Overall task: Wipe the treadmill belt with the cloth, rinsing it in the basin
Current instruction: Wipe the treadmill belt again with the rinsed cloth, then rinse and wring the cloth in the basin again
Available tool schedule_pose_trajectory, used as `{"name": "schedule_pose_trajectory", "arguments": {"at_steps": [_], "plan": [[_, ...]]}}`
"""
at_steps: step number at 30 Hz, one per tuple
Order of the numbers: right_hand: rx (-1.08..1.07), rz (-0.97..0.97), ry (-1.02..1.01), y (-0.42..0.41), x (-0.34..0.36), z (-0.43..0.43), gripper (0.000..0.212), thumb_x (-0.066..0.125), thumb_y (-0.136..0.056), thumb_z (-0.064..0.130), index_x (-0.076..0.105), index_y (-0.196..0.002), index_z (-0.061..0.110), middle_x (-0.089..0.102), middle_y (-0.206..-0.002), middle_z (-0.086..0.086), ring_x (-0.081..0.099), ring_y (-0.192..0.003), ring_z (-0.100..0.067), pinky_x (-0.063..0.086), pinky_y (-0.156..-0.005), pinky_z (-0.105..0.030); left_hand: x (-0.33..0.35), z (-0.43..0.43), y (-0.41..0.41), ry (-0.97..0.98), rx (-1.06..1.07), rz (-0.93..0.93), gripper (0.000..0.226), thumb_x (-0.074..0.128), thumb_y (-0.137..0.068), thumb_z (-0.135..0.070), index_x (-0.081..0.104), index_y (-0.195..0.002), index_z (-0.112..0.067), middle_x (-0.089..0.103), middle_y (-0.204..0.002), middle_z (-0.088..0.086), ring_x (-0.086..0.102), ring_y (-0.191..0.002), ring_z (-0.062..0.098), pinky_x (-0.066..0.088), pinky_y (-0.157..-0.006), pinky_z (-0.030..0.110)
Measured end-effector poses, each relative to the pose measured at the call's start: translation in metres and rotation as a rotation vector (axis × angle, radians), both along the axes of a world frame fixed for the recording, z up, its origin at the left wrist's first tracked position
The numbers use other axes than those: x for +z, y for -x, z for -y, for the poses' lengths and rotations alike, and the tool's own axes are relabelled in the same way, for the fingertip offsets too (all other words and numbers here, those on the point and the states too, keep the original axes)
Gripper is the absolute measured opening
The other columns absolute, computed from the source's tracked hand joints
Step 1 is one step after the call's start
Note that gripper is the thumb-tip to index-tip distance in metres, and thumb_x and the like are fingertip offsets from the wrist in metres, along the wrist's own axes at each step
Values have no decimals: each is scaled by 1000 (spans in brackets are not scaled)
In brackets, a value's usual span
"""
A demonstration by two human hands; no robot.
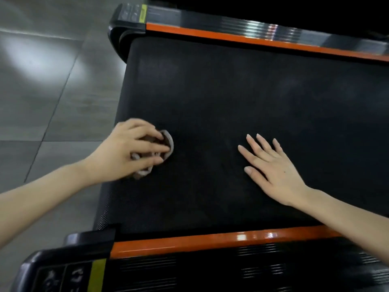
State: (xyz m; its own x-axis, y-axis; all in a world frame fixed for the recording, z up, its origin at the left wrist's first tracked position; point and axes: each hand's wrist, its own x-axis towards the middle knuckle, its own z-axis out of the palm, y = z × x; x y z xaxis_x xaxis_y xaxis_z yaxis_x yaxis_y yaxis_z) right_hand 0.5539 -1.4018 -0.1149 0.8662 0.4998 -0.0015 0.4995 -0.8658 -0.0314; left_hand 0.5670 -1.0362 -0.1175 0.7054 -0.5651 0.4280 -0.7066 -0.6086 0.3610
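The black treadmill belt (pixel 242 98) fills the middle of the view. Near its left end my left hand (pixel 128 148) grips a small bunched cloth (pixel 169 142), pale with a darker inside, and holds it down on the belt. Most of the cloth is hidden under my fingers. My right hand (pixel 271 165) lies flat on the belt to the right of the cloth, fingers straight and spread, holding nothing. No basin is in view.
Orange-trimmed side rails run along the far edge (pixel 252 40) and the near edge (pixel 210 241) of the belt. A black end cap (pixel 117 28) sits at the far left corner. Grey tiled floor (pixel 42 81) lies to the left.
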Motion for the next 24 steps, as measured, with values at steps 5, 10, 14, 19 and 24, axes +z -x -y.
{"name": "schedule_pose_trajectory", "arguments": {"at_steps": [5,10,14,19,24], "plan": [[-102,-84,100,7,1,-18,60,7,-99,50,29,-146,19,25,-153,-15,16,-143,-36,16,-112,-60,-5,-2,-97,-50,297,-37,48,47,-88,-59,73,-106,-23,66,-113,5,56,-107,33,43,-93,49],[-73,-148,128,6,9,-15,56,10,-99,50,22,-147,23,18,-155,-13,10,-144,-35,14,-114,-59,2,25,-122,-10,517,-213,36,60,-88,-38,69,-114,-14,62,-125,10,50,-121,33,33,-105,39],[-83,-225,116,2,12,-14,55,13,-98,51,19,-147,28,13,-157,-9,3,-145,-30,9,-115,-57,4,26,-40,-32,343,-308,49,43,-92,-50,72,-108,-13,66,-119,6,49,-124,26,36,-106,47],[-134,-313,113,2,30,-19,55,24,-97,51,19,-148,31,13,-157,-8,3,-145,-29,7,-116,-55,46,25,35,-14,287,-674,58,36,-91,-61,65,-120,-20,57,-128,-11,35,-133,6,26,-114,45],[-466,-530,-380,7,112,-67,54,54,-93,35,36,-143,26,52,-138,-3,49,-126,-18,36,-108,-43,125,35,67,605,850,-962,32,58,-92,-21,60,-124,-22,58,-123,-11,51,-121,4,33,-95,1]]}}
